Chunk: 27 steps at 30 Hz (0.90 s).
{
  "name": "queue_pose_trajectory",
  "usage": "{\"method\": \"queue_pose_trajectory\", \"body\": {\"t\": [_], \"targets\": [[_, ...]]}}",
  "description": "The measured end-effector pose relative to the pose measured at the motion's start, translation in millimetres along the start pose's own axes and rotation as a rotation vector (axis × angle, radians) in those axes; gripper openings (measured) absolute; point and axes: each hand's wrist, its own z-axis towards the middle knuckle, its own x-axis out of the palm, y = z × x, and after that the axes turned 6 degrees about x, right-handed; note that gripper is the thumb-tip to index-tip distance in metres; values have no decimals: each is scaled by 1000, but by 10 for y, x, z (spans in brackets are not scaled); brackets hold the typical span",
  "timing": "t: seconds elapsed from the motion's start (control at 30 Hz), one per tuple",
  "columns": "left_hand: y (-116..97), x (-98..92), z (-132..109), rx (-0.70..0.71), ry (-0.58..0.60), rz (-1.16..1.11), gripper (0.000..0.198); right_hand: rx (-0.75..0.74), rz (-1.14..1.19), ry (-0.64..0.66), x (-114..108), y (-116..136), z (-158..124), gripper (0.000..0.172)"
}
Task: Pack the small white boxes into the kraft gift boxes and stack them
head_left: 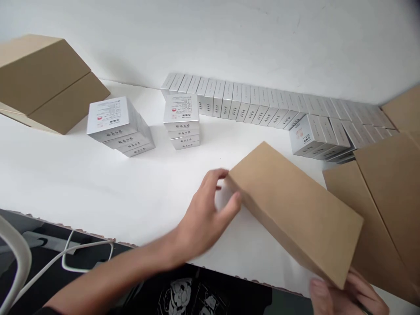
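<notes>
A plain brown cardboard box (pixel 295 205) lies slantwise over the right half of the white table. My left hand (pixel 206 214) is at its left end, fingertips at the far corner and thumb against the near side, closed about that end. At the near right corner, my right hand (pixel 348 295) grips the box between thumb and fingers, with part of the fingers hidden beneath it. Beyond my left hand stand two stacks of small silver-white printed boxes, the left stack (pixel 113 120) leaning and the middle stack (pixel 182 116) fairly straight.
A long row of silver-white boxes (pixel 249 103) runs along the wall. More such boxes (pixel 315 135) stand at right. Flattened brown cartons (pixel 387 188) lie at the right edge; another brown carton (pixel 49 83) sits far left. White cables (pixel 65 249) hang below the table's front edge.
</notes>
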Motion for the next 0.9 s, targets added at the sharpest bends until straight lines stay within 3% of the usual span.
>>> {"method": "queue_pose_trajectory", "body": {"t": [0.07, 0.13, 0.23, 0.33, 0.47, 0.57, 0.7, 0.8, 0.9], "targets": [[151, 77, -425, 104, -87, 89, 30, 13, -55, -17, -25, 1, 118, 59], [323, 170, -784, 280, -227, 155, 31, 40, -50, -28, 13, 45, 200, 67], [507, 269, -1034, 376, -265, 235, 43, 68, -29, -1, 137, 106, 224, 71], [538, 296, -979, 382, -309, 294, 37, 39, -29, -96, 232, 94, 175, 78], [480, 297, -824, 363, -376, 261, 25, -31, -66, -115, 266, 65, 110, 65], [472, 308, -817, 310, -365, 245, 28, -57, -20, -84, 285, 100, 38, 59], [488, 350, -929, 277, -389, 317, 39, -83, -9, -90, 322, 136, -137, 67], [478, 391, -1013, 251, -389, 357, 51, -12, 51, -129, 323, 137, -248, 67], [466, 390, -1010, 256, -383, 391, 49, 46, 61, -112, 313, 141, -281, 64]]}}
